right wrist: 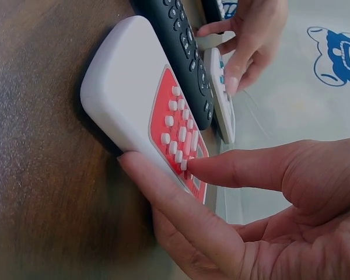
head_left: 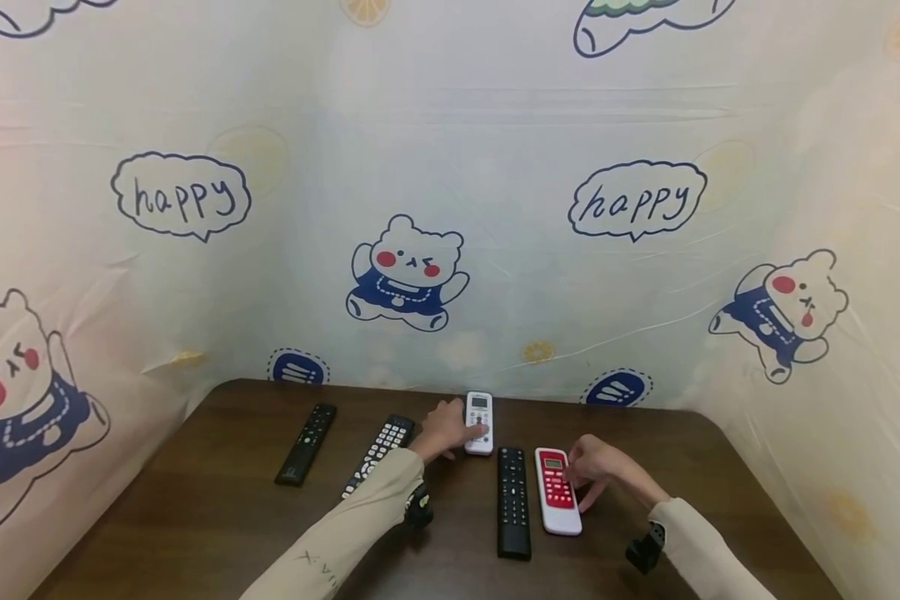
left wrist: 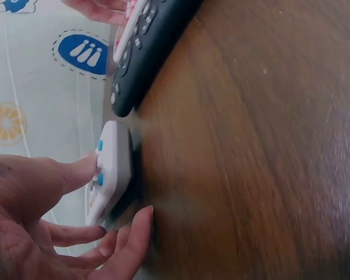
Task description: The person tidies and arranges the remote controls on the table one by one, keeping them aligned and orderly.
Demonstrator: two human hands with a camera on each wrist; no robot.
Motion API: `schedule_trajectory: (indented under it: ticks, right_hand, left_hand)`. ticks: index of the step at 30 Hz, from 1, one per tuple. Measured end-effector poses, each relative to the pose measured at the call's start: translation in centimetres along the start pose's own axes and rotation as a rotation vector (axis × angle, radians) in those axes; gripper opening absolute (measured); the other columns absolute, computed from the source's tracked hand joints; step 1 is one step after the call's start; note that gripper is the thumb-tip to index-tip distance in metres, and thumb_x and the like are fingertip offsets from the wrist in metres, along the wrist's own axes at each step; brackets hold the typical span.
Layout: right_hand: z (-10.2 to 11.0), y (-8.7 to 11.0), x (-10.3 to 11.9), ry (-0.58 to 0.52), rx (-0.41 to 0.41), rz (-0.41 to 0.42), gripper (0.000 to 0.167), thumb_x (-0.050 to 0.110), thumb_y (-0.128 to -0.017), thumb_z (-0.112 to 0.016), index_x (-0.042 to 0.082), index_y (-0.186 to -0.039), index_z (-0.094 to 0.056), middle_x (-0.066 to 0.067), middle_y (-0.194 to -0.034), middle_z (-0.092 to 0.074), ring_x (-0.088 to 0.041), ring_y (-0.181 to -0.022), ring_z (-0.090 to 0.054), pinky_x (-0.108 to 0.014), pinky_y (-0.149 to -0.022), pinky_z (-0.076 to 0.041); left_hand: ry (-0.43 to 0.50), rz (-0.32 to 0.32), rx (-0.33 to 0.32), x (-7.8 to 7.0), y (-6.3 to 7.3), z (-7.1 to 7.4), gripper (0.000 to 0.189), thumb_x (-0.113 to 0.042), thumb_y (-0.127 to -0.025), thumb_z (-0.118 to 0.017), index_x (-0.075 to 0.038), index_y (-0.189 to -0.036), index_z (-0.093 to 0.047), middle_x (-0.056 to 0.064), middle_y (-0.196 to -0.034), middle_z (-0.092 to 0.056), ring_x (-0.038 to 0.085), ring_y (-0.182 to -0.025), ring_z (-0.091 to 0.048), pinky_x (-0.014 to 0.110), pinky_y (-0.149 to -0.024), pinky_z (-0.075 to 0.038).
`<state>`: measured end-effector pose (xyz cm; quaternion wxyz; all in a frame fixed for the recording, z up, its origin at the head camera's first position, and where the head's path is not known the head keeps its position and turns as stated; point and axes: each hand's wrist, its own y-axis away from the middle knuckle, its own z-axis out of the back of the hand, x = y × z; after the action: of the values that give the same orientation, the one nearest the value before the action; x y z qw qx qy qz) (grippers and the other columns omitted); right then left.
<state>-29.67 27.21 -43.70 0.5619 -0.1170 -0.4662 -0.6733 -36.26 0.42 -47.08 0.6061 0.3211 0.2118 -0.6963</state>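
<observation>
At the back of the table a white remote control with a small screen lies face up. My left hand is at its left side, the thumb on its blue-buttoned face and the other fingers low by its edge. A white remote control with a red button panel lies further right. My right hand grips it from the right side: the thumb touches the buttons while the index finger lies along the white side edge. Both hands come from beige sleeves.
Between the two white remotes lies a long black remote. Left of my left forearm is a black remote with white buttons, partly covered by the sleeve, then a slim black remote. A printed curtain borders the brown table.
</observation>
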Motion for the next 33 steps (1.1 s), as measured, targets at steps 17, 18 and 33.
schedule_trajectory:
  ticks: [17,18,33]
  right_hand:
    - [-0.4,0.4,-0.3,-0.003,-0.027,0.006,0.024,-0.005,-0.097,-0.065,-0.007,-0.117,-0.051,-0.02,-0.09,-0.057,-0.034,-0.084,-0.067,-0.04,-0.069,-0.069]
    - [-0.4,0.5,-0.3,-0.001,-0.026,0.008,0.025,-0.005,-0.097,-0.065,-0.007,-0.117,-0.051,-0.02,-0.09,-0.057,-0.034,-0.084,-0.067,-0.04,-0.069,-0.069]
    - [-0.3,0.1,-0.5,-0.034,-0.012,-0.007,0.028,-0.004,-0.094,-0.068,-0.005,-0.116,-0.051,-0.02,-0.095,-0.056,-0.034,-0.088,-0.066,-0.041,-0.071,-0.069]
  left_hand:
    - [0.232,0.137,0.117,-0.5,0.5,2.1,0.02,-0.008,-0.091,-0.082,0.005,-0.094,-0.067,0.014,-0.089,-0.06,0.028,-0.08,-0.066,0.038,-0.061,-0.067]
    - [0.233,0.136,0.13,-0.3,0.5,2.3,0.021,-0.009,-0.09,-0.082,0.004,-0.094,-0.066,0.014,-0.09,-0.061,0.028,-0.081,-0.066,0.038,-0.062,-0.067]
    - [0.257,0.111,0.263,1.8,1.2,3.8,0.039,-0.017,-0.096,-0.077,0.004,-0.125,-0.062,0.016,-0.094,-0.066,0.027,-0.079,-0.071,0.038,-0.064,-0.068]
